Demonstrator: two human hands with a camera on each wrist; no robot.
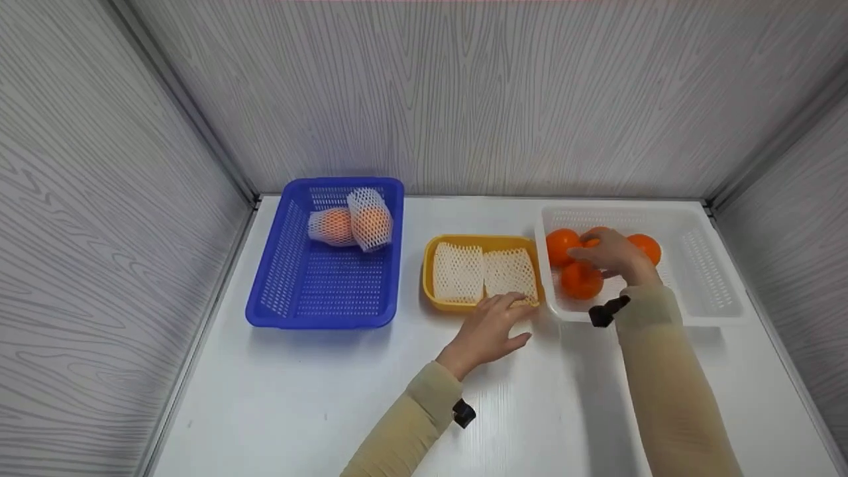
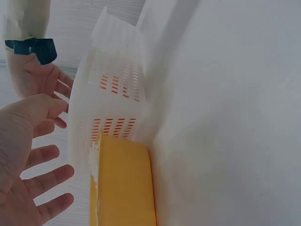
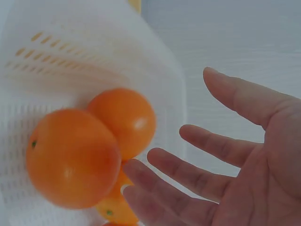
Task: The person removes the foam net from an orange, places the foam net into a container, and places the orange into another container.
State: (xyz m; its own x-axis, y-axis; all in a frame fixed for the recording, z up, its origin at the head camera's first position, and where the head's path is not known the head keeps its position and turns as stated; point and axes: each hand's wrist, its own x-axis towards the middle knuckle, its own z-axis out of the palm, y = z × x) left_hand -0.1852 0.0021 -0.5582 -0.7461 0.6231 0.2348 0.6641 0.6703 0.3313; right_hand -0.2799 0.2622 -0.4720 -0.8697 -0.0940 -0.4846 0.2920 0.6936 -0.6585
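Note:
My right hand hovers over the white basket, its fingers spread and slightly bent above several oranges. In the right wrist view, nothing is between the thumb and fingers; one large orange lies in front of the fingertips. Loosely spread, my left hand is at the front edge of the yellow basket and holds nothing. Inside that basket two piles of white foam fruit nets lie side by side.
A blue basket stands at the left with two orange fruits in foam nets at its back end. The yellow basket's right end meets the white basket. Grey wood-grain panels border the white table at the back and sides.

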